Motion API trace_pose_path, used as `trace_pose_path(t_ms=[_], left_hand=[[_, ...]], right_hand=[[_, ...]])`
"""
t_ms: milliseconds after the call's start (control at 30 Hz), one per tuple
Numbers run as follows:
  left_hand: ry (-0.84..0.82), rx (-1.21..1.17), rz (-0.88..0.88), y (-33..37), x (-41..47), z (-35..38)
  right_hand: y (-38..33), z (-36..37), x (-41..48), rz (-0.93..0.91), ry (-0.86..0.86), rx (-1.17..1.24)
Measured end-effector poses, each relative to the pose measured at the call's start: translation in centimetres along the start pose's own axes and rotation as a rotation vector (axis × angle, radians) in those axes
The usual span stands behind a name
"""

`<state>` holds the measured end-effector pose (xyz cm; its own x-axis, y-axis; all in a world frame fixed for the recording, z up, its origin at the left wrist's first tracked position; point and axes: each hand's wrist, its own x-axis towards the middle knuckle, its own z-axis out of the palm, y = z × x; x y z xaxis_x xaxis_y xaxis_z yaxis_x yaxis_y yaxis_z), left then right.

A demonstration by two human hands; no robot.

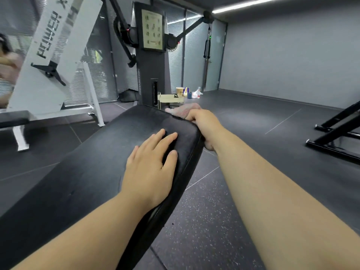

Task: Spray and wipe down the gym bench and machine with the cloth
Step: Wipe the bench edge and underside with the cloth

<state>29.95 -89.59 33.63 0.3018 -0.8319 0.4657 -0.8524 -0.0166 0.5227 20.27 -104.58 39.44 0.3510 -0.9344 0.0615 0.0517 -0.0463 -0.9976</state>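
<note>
Step in hand: wiping the bench surface (93, 172). Judging by where the cloth sits, the work is at the pad's far right edge, near the centre of the frame.
Left hand (153, 164): lies flat on the pad with straight fingers, holds nothing, and seems to steady it.
Right hand (202, 123): fingers curled round the cloth (185, 110), pressed against the pad's right edge.
Cloth: pale and bunched, sticking out past the knuckles and touching the pad's far corner.
Hands: near each other but not touching.
Machine (150, 75): dark tower at upper middle of the frame, well apart from both hands and apparently not yet reached.
Spray: no bottle in either hand.
Next move: probably drawing the cloth along the edge with steady pressure. The left hand would then need to lift so the patch beneath it can be wiped.
</note>
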Motion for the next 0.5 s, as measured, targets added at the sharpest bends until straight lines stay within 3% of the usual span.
trace_pose_path(t_ms=[133, 333, 500], left_hand=[[0.003, 0.008, -0.004, 0.1, -0.1, -0.1], [0.007, 0.013, 0.014, 0.0, -0.1, -0.1], [0.015, 0.015, 0.001, 0.3, -0.2, -0.1]], right_hand=[[1.7, -1.6, -2.0, -0.116, -0.023, 0.136], [3.4, -4.2, -8.4, -0.347, -0.065, 0.136], [4.3, -1.3, -8.3, -0.362, 0.130, 0.121]])
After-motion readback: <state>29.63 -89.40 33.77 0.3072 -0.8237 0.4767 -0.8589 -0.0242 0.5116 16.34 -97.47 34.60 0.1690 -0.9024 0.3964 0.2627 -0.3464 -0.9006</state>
